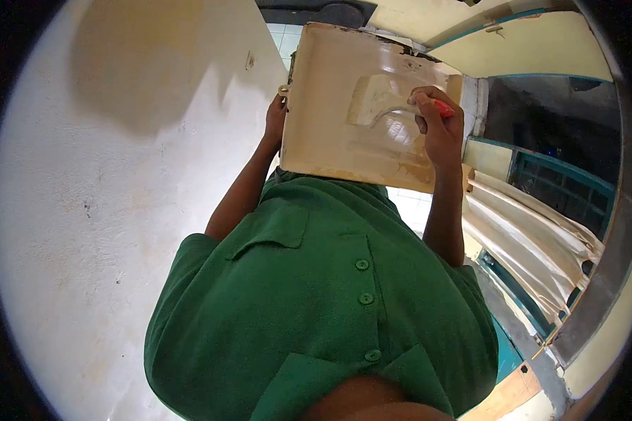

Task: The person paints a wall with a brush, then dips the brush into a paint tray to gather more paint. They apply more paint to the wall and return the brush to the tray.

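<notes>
A worn cream-coloured panel with chipped, dark edges stands in front of my body. At its left edge is my left hand, mostly hidden by the panel, so its fingers do not show clearly. My right hand is closed around the red handle of a tool, over the right part of the panel. The tool's thin curved metal shaft reaches left to a paler, rectangular patch on the surface.
A white, stained wall rises close on the left. To the right are a dark window with a teal frame and a pale curtain. Floor tiles show below the panel.
</notes>
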### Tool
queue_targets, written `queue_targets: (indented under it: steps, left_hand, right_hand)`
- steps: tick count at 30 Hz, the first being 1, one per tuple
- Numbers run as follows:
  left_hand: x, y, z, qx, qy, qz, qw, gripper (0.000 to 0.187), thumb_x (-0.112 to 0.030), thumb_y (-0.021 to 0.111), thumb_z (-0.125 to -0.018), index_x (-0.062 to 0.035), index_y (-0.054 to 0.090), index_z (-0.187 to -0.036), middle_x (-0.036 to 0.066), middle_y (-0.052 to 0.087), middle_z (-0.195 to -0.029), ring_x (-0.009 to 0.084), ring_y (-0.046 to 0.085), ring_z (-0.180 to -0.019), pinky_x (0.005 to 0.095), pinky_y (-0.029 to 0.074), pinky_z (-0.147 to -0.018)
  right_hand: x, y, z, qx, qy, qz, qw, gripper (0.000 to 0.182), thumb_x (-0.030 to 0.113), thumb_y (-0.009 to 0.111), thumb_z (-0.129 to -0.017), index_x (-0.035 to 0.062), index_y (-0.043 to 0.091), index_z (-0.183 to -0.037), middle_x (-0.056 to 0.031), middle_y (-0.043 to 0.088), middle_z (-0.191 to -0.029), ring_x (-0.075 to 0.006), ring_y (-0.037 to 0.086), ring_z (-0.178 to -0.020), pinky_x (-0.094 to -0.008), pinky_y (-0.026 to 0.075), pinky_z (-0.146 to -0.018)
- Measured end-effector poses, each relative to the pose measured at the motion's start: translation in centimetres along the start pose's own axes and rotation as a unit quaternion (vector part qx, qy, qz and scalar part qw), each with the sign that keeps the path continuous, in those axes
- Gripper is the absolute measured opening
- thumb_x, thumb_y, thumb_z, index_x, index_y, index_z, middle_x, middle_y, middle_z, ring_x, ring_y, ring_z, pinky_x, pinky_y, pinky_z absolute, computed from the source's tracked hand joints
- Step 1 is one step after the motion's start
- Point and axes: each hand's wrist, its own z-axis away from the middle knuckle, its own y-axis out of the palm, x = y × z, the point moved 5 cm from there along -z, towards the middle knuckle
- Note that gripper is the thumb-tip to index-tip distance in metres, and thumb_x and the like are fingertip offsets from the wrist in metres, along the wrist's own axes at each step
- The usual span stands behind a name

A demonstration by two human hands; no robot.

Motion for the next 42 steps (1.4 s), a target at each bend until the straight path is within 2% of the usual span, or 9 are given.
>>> queue_targets:
  steps: [7, 13, 16, 22, 25, 28, 37, 40, 42]
  left_hand:
    - [-1.8, 0.3, 0.8, 0.003, 0.021, -0.034, 0.999, 0.028, -0.012, 0.045, -0.087, 0.0011, 0.05, -0.112, 0.016, 0.063, -0.092, 0.0202, 0.064, -0.076, 0.0306, 0.05, -0.066]
    - [2.4, -0.3, -1.3, 0.025, 0.046, 0.08, 0.995, 0.028, -0.015, 0.045, -0.088, 0.0001, 0.051, -0.111, 0.015, 0.064, -0.09, 0.0192, 0.064, -0.074, 0.0304, 0.05, -0.063]
    - [2.2, -0.2, -1.2, 0.017, 0.044, 0.051, 0.998, 0.029, -0.017, 0.046, -0.089, 0.0, 0.051, -0.112, 0.016, 0.064, -0.089, 0.019, 0.063, -0.073, 0.0304, 0.05, -0.063]
    - [0.1, -0.2, -0.4, 0.007, 0.026, -0.043, 0.999, 0.03, -0.019, 0.047, -0.089, -0.0009, 0.053, -0.111, 0.014, 0.065, -0.089, 0.0173, 0.063, -0.071, 0.0292, 0.049, -0.063]
    - [0.1, -0.2, -0.2, -0.01, 0.032, -0.029, 0.999, 0.029, -0.019, 0.048, -0.088, -0.0007, 0.054, -0.11, 0.013, 0.065, -0.087, 0.0166, 0.063, -0.07, 0.0284, 0.049, -0.062]
    - [4.9, -0.5, -2.7, 0.017, -0.046, 0.179, 0.983, 0.03, -0.019, 0.049, -0.088, -0.0002, 0.054, -0.11, 0.012, 0.065, -0.085, 0.0159, 0.062, -0.07, 0.0282, 0.049, -0.062]
    - [2.5, -0.6, -1.4, -0.01, -0.013, 0.041, 0.999, 0.029, -0.02, 0.05, -0.087, -0.0002, 0.056, -0.107, 0.013, 0.065, -0.086, 0.0163, 0.062, -0.071, 0.0298, 0.048, -0.063]
    - [2.0, -0.9, -1.3, -0.015, 0.071, -0.134, 0.988, 0.03, -0.021, 0.051, -0.086, -0.0007, 0.055, -0.108, 0.013, 0.065, -0.085, 0.0175, 0.061, -0.074, 0.0314, 0.048, -0.065]
    - [4.3, -0.8, -2.3, -0.011, 0.036, 0.01, 0.999, 0.031, -0.021, 0.051, -0.086, -0.0011, 0.055, -0.11, 0.014, 0.064, -0.087, 0.018, 0.061, -0.074, 0.0321, 0.047, -0.066]
  right_hand:
    - [-0.4, -0.4, -0.3, 0.028, -0.012, 0.042, 0.999, 0.022, 0.02, 0.053, -0.087, 0.0026, 0.059, -0.076, 0.0025, 0.052, -0.066, -0.0037, 0.041, -0.059, -0.0204, 0.035, -0.053]
    - [-1.0, 1.2, -1.3, 0.042, -0.058, 0.034, 0.997, 0.027, 0.025, 0.051, -0.089, 0.0035, 0.058, -0.073, 0.0019, 0.053, -0.065, -0.0038, 0.04, -0.059, -0.0205, 0.035, -0.054]
    - [-0.7, 1.9, -1.6, 0.051, -0.02, 0.008, 0.998, 0.023, 0.02, 0.051, -0.09, 0.0039, 0.059, -0.077, 0.0044, 0.05, -0.067, -0.0005, 0.031, -0.05, -0.0174, 0.022, -0.044]
    - [-1.9, 3.1, -2.7, 0.068, -0.046, 0.052, 0.995, 0.025, 0.022, 0.048, -0.091, 0.0049, 0.058, -0.076, 0.0064, 0.044, -0.063, -0.0007, 0.029, -0.05, -0.0177, 0.022, -0.045]
    - [-1.3, 2.9, -2.6, 0.052, -0.053, 0.108, 0.991, 0.026, 0.024, 0.051, -0.088, 0.0016, 0.059, -0.076, -0.0045, 0.056, -0.063, -0.0108, 0.049, -0.059, -0.0265, 0.04, -0.056]
    - [-0.5, 2.9, -2.6, 0.05, -0.051, 0.125, 0.99, 0.025, 0.024, 0.052, -0.086, 0.0016, 0.059, -0.076, -0.0071, 0.057, -0.062, -0.012, 0.05, -0.058, -0.0267, 0.042, -0.057]
    - [-0.7, 3.3, -3.3, -0.024, -0.112, 0.113, 0.987, 0.025, 0.023, 0.051, -0.086, 0.0016, 0.057, -0.073, -0.0094, 0.055, -0.059, -0.0137, 0.051, -0.054, -0.0281, 0.041, -0.053]
    - [-0.3, 3.8, -4.1, 0.011, -0.102, 0.203, 0.974, 0.026, 0.024, 0.051, -0.086, 0.002, 0.056, -0.073, -0.0085, 0.053, -0.057, -0.0126, 0.049, -0.053, -0.0276, 0.041, -0.053]
    - [0.5, 3.6, -4.0, 0.002, -0.109, 0.19, 0.976, 0.027, 0.025, 0.052, -0.085, 0.002, 0.056, -0.072, -0.0071, 0.051, -0.056, -0.0119, 0.047, -0.052, -0.0278, 0.04, -0.052]
